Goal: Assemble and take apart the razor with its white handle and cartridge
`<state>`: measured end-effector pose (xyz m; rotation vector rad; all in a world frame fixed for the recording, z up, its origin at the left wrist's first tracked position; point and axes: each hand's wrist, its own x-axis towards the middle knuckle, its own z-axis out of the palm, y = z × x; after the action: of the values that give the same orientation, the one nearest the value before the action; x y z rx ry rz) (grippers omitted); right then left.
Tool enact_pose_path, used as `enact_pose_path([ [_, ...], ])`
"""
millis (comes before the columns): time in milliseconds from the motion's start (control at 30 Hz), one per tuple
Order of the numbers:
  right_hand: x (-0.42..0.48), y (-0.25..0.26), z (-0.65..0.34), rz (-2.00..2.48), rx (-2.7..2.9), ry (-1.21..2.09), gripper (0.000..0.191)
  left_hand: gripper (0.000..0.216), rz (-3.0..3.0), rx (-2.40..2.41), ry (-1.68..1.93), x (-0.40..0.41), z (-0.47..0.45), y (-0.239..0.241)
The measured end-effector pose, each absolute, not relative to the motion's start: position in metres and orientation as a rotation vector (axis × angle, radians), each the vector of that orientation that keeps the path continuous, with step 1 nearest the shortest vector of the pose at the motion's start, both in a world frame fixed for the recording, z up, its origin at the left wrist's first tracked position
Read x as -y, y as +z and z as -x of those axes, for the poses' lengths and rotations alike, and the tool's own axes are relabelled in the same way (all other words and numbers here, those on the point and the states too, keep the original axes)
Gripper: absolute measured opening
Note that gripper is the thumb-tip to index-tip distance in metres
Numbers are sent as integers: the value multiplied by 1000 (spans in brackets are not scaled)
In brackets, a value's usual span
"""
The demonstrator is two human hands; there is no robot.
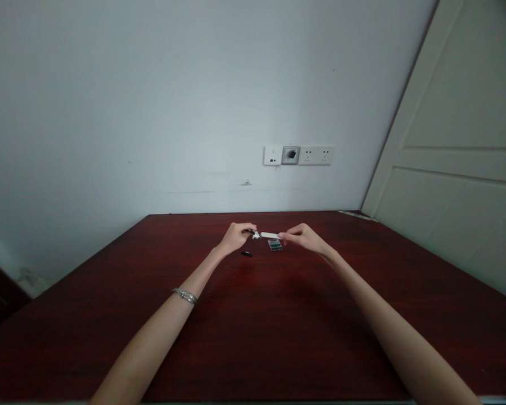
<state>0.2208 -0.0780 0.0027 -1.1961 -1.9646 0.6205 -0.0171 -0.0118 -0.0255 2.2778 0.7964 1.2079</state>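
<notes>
My left hand is closed in a pinch around a small razor-like tool with a dark handle and a silver, T-shaped head. The head points right. Opposite it, my right hand grips the end of a flat white stick between thumb and fingers. The stick's free tip is close to the silver head; whether they touch I cannot tell. Below the stick lies a small clear case with dark greenish strips inside. A short black piece rests on the table under my left hand.
The dark red wooden table runs back to a pale wall. White sockets and a grey-framed outlet are set in the wall. A white panelled door stands on the right. A thin patterned strip lies at the far right edge.
</notes>
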Motion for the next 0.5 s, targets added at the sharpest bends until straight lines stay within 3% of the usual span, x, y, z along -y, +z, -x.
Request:
enact_pose_path([
  [500,77,2,-225,1182,2029,592,50,22,-2329,-805,1201,9,17,-26],
])
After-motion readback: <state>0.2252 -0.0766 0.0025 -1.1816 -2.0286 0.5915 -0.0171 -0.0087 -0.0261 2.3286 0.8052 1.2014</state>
